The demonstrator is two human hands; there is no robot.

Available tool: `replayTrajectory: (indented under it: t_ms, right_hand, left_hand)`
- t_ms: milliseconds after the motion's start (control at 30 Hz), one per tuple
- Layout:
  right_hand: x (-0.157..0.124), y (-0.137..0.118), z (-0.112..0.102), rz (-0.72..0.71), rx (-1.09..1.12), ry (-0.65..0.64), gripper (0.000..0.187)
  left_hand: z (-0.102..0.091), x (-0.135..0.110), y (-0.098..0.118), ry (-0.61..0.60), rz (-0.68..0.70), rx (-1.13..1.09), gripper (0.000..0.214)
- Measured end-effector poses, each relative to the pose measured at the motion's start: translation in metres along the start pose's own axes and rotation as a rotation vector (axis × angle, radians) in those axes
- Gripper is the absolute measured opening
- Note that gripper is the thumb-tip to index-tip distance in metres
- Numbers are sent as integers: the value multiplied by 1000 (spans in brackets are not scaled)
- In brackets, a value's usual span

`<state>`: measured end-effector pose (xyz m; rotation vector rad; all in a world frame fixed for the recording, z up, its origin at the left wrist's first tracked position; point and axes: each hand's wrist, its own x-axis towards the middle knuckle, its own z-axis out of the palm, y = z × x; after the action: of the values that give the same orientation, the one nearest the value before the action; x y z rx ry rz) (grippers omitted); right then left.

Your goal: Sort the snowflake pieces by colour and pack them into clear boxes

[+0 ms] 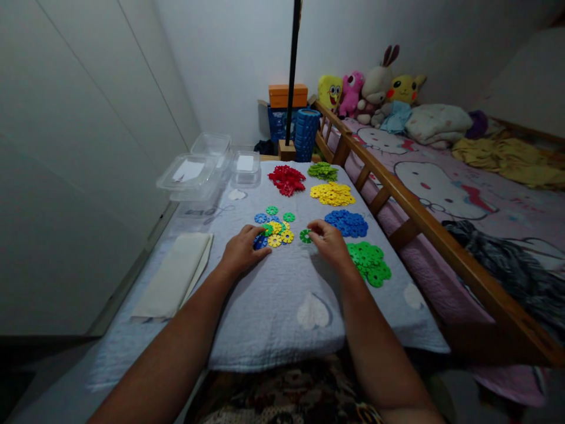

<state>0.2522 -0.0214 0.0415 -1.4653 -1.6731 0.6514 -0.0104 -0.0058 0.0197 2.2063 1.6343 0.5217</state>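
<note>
My right hand point(329, 240) pinches a green snowflake disc point(305, 236) by its edge, just right of a small mixed pile. That pile holds several blue, yellow and green notched plastic discs, among them a yellow disc point(274, 241). At its left side rests my left hand point(244, 250), thumb and fingers apart around a blue disc point(259, 242), with the fingertips touching the pile. Sorted heaps lie beyond and to the right: red discs point(286, 179), light green discs point(323, 171), yellow discs point(332, 194), blue discs point(346, 223) and green discs point(369, 262).
A pale cloth point(282, 318) covers the table. Folded fabric point(174, 277) lies at the left. Clear plastic boxes point(189, 176) stand at the back left. A black pole point(292, 76) rises behind the table. Along the right runs a wooden bed rail point(397, 203).
</note>
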Motion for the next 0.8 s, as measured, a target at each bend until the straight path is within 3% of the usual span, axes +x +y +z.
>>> replayTrajectory:
  t_ms: [200, 333, 533, 800]
  right_hand:
    - [-25, 21, -89, 195, -46, -1, 20]
    - [-41, 37, -122, 280, -85, 64, 24]
    - [-51, 58, -129, 364, -77, 86, 26]
    - [-51, 76, -127, 263, -237, 103, 22]
  left_hand:
    - [4, 1, -6, 22, 19, -23, 53]
    - [6, 2, -9, 29, 26, -14, 53]
    - [6, 2, -11, 22, 25, -21, 54]
    - [6, 2, -9, 26, 17, -26, 52]
